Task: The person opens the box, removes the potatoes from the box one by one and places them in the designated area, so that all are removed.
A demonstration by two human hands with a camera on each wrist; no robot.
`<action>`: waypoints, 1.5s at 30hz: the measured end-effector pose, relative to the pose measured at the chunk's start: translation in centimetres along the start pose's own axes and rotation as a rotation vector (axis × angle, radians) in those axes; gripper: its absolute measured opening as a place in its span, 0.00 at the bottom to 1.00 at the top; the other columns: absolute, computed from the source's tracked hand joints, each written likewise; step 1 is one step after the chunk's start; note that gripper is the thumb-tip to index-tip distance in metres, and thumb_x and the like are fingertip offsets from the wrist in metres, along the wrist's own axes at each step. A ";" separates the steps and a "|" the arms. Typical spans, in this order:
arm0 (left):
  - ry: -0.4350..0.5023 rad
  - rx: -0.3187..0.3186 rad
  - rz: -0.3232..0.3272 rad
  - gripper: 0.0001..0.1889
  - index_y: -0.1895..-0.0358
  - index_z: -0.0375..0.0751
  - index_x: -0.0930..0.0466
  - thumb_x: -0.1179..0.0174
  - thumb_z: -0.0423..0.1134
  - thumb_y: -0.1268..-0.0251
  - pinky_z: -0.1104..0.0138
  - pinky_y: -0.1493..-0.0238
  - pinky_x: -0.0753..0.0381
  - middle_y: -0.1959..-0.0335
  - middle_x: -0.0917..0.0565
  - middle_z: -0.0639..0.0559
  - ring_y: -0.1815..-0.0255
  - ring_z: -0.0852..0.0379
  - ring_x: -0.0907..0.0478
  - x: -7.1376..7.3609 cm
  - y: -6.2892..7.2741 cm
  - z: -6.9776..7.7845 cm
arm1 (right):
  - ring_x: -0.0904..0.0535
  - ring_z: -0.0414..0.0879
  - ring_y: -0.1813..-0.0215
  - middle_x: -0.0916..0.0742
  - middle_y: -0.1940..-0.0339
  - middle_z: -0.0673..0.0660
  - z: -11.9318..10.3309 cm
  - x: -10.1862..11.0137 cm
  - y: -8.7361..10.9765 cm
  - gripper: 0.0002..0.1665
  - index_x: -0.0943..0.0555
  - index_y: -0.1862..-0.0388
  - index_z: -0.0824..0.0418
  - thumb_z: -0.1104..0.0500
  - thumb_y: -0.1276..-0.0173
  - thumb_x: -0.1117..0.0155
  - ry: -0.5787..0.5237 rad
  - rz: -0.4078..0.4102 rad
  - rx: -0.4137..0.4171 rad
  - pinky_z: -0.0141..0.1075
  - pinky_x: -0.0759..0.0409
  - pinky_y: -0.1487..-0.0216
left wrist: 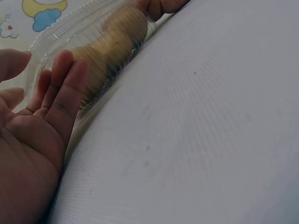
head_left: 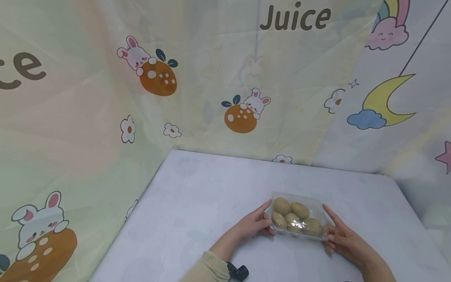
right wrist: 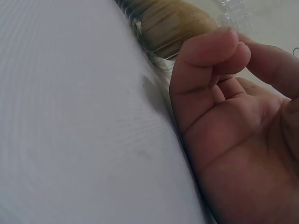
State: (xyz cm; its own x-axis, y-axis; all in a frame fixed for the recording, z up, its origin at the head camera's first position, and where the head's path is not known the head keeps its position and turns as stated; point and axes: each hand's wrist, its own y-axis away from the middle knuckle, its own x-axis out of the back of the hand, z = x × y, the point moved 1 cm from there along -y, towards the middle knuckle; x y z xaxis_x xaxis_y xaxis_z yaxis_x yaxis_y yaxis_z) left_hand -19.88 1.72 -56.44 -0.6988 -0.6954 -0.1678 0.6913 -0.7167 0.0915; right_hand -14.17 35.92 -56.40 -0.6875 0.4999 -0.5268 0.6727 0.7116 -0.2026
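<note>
Far left and along the rear: printed backdrop (head_left: 201,70) of thin, creased sheet, pale green to cream, bearing rabbits, spotted orange fruit and white flowers. Below it, a flat table (head_left: 197,188) covered in smooth, whitish material; the wrist views show faint specks and a fine line pattern on it.

Next, a loose beige sleeve (head_left: 208,268), gathered at the cuff, with a glossless black moulded piece (head_left: 238,272) beside it. The left hand (head_left: 251,225) reaches forward and to the right; it holds the container's left end, index finger extended to the far corner, thumb near the front corner, the span moderately wide.

Between the hands, right of centre on the table: one clear plastic container (head_left: 317,208), rectangular with rounded corners, ribbed walls and a glossy top throwing highlights. Long axis runs left to right, slightly skewed, right end a little nearer the wearer. Inside, five tan oval pieces (head_left: 300,210) are visible, smooth-skinned, two behind and three in front.

Far right, the right hand (head_left: 347,239) reaches forward and to the left, holding the opposite end: index finger extended to the far corner, thumb near the front one, remaining fingers bent beneath.
</note>
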 end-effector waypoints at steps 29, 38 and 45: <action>-0.094 -0.040 0.035 0.38 0.20 0.62 0.53 0.46 0.37 0.27 0.67 0.50 0.17 0.61 0.23 0.56 0.58 0.60 0.14 -0.1 -0.3 -0.4 | 0.21 0.40 0.62 0.20 0.59 0.51 -0.5 -1.0 -0.3 0.53 0.73 0.20 0.40 0.80 0.28 0.69 0.083 0.207 -0.041 0.41 0.38 0.68; -0.102 -0.058 0.026 0.38 0.20 0.61 0.54 0.47 0.37 0.27 0.67 0.50 0.16 0.62 0.24 0.57 0.59 0.61 0.14 0.0 -0.3 -0.4 | 0.20 0.41 0.61 0.19 0.59 0.52 -0.4 -0.8 -0.2 0.53 0.73 0.20 0.39 0.81 0.28 0.69 0.058 0.207 -0.046 0.36 0.30 0.68; -0.105 -0.068 0.016 0.38 0.20 0.60 0.54 0.46 0.39 0.26 0.67 0.51 0.16 0.61 0.24 0.57 0.59 0.62 0.14 0.1 -0.1 -0.2 | 0.23 0.43 0.62 0.18 0.56 0.53 -0.1 -0.6 -0.1 0.54 0.74 0.21 0.37 0.80 0.28 0.70 0.026 0.179 -0.047 0.36 0.24 0.64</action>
State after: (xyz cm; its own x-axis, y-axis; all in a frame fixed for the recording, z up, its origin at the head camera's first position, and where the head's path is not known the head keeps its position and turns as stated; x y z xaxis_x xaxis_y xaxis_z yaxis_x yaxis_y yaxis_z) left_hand -19.97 1.76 -56.68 -0.7005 -0.7109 -0.0627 0.7109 -0.7028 0.0257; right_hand -13.86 35.57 -55.95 -0.5650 0.6327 -0.5297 0.7719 0.6321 -0.0684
